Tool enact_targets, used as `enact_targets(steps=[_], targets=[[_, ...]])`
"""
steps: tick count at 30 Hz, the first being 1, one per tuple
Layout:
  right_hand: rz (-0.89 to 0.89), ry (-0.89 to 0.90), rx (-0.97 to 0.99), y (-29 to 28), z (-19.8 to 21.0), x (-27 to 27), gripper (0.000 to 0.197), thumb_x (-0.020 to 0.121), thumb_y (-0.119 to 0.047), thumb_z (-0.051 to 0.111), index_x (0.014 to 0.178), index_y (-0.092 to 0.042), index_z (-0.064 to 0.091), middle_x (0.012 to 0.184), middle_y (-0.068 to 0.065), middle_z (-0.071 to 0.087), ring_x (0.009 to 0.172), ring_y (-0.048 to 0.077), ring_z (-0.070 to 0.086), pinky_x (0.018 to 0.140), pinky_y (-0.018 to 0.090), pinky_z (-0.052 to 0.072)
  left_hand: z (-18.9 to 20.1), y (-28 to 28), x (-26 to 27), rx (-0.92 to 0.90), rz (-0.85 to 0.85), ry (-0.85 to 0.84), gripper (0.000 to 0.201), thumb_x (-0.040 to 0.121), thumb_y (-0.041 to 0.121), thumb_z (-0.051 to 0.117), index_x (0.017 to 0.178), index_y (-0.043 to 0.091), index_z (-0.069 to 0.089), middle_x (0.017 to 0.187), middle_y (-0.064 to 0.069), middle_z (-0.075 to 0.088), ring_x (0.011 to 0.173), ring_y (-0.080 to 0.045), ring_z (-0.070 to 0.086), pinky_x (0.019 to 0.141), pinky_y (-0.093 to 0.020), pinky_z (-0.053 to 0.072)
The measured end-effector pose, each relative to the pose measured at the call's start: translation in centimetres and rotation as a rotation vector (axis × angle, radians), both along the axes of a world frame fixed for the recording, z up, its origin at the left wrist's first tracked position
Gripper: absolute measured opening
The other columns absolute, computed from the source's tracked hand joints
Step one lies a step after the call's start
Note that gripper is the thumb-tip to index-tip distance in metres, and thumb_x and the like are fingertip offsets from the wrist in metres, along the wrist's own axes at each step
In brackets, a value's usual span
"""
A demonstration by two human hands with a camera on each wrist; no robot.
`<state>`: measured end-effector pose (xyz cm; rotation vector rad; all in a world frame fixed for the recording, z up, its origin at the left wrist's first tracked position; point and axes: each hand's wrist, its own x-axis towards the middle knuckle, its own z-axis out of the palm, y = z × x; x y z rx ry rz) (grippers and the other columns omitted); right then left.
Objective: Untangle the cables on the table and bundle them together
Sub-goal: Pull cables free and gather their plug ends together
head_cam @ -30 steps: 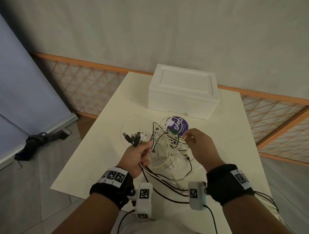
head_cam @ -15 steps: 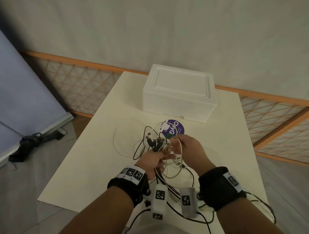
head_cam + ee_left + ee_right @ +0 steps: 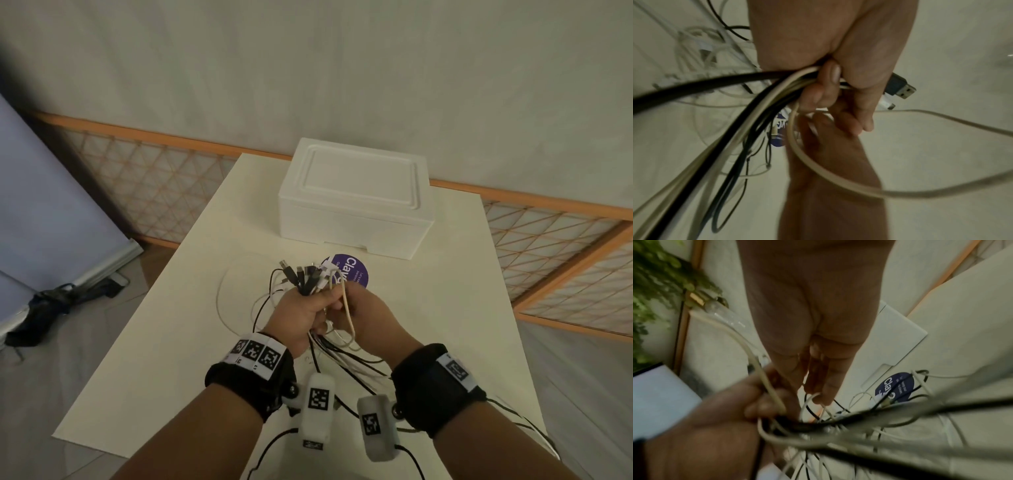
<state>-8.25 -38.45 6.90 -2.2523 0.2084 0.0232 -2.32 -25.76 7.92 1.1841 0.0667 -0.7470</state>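
Observation:
Several black and white cables [image 3: 342, 356] are gathered in my left hand [image 3: 298, 311], which grips them in a fist above the table's middle. Their plug ends [image 3: 303, 277] fan out above the fist. In the left wrist view my fingers [image 3: 826, 91] curl round the strands, and a USB plug [image 3: 900, 87] pokes out past them. My right hand [image 3: 366, 318] is pressed against the left. Its fingertips [image 3: 818, 395] pinch a loop of white cable [image 3: 346, 308] that runs over both hands. Loose ends trail toward me across the table [image 3: 178, 359].
A white foam box [image 3: 356, 205] stands at the table's far end. A purple round label [image 3: 358, 274] lies just past my hands, and a clear round lid [image 3: 236, 274] lies to their left. An orange-framed lattice fence [image 3: 548, 260] lines the wall. A dark bag [image 3: 58, 301] lies on the floor at left.
My left hand has carried its plug ends rightward to meet the right hand. The tangle that lay spread on the table is now drawn up between both hands.

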Motion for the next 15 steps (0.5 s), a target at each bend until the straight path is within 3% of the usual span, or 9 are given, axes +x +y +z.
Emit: enact_targets(steps=[2, 4, 6, 7, 9, 12, 15], targets=[[0.059, -0.056, -0.18, 0.2, -1.3, 0.3, 0.007, 0.085, -0.034, 0.056, 0.083, -0.031, 0.062, 0.072, -0.012, 0.064, 0.071, 0.012, 0.06, 0.073, 0.033, 0.052, 0.5, 0.0, 0.1, -0.036, -0.028, -0.016, 0.019, 0.084, 0.011, 0.068, 0.065, 0.012, 0.069, 0.063, -0.01, 0.055, 0.034, -0.006, 0.029, 0.037, -0.017, 0.025], [0.128, -0.067, -0.237, 0.4, -1.6, 0.9, 0.016, 0.085, -0.031, 0.053, 0.074, -0.036, 0.063, 0.069, -0.015, 0.058, 0.075, 0.012, 0.058, 0.079, 0.034, 0.049, 0.9, 0.2, 0.2, -0.068, -0.059, -0.032, 0.011, 0.08, 0.013, 0.069, 0.071, 0.007, 0.07, 0.064, -0.012, 0.051, 0.034, -0.006, 0.028, 0.038, -0.018, 0.025], [0.141, 0.022, -0.24, 1.2, 0.3, 1.2, 0.02, 0.092, -0.018, 0.052, 0.079, -0.026, 0.064, 0.069, -0.018, 0.056, 0.073, 0.001, 0.06, 0.075, 0.015, 0.043, 1.1, 0.5, 0.4, -0.089, -0.068, -0.022, 0.011, 0.076, 0.014, 0.07, 0.084, 0.005, 0.071, 0.062, -0.008, 0.057, 0.035, -0.006, 0.029, 0.038, -0.018, 0.025], [0.073, 0.042, -0.192, 1.4, 1.2, 1.4, 0.018, 0.094, -0.015, 0.05, 0.085, -0.023, 0.063, 0.071, -0.018, 0.057, 0.073, 0.0, 0.061, 0.07, 0.011, 0.041, 0.9, 0.7, 0.5, -0.074, -0.067, -0.01, 0.012, 0.078, 0.012, 0.07, 0.089, 0.007, 0.071, 0.062, -0.005, 0.06, 0.035, -0.006, 0.03, 0.039, -0.018, 0.025], [-0.033, -0.056, -0.165, 1.7, 3.2, 1.5, 0.016, 0.095, -0.012, 0.049, 0.093, -0.017, 0.064, 0.08, -0.011, 0.064, 0.075, 0.005, 0.062, 0.072, 0.017, 0.048, 0.3, 1.3, 0.8, -0.016, -0.066, 0.015, 0.012, 0.084, 0.005, 0.065, 0.092, 0.012, 0.07, 0.068, -0.006, 0.063, 0.036, -0.006, 0.03, 0.04, -0.019, 0.028], [-0.239, -0.243, 0.164, 2.1, 5.4, 1.2, 0.015, 0.093, -0.005, 0.052, 0.088, -0.007, 0.066, 0.081, -0.006, 0.068, 0.072, 0.004, 0.067, 0.073, 0.022, 0.055, -1.3, 2.1, 0.8, 0.112, -0.11, 0.052, 0.014, 0.085, 0.001, 0.062, 0.091, 0.011, 0.069, 0.076, -0.01, 0.064, 0.037, -0.009, 0.032, 0.041, -0.023, 0.031], [-0.362, -0.323, 0.492, 2.7, 6.8, 1.3, 0.011, 0.092, -0.002, 0.055, 0.088, -0.004, 0.064, 0.077, -0.005, 0.068, 0.071, 0.012, 0.069, 0.07, 0.023, 0.057, -2.5, 2.7, 0.7, 0.166, -0.133, 0.068, 0.011, 0.09, 0.011, 0.062, 0.098, 0.007, 0.068, 0.073, -0.007, 0.068, 0.035, -0.008, 0.03, 0.039, -0.022, 0.032]])
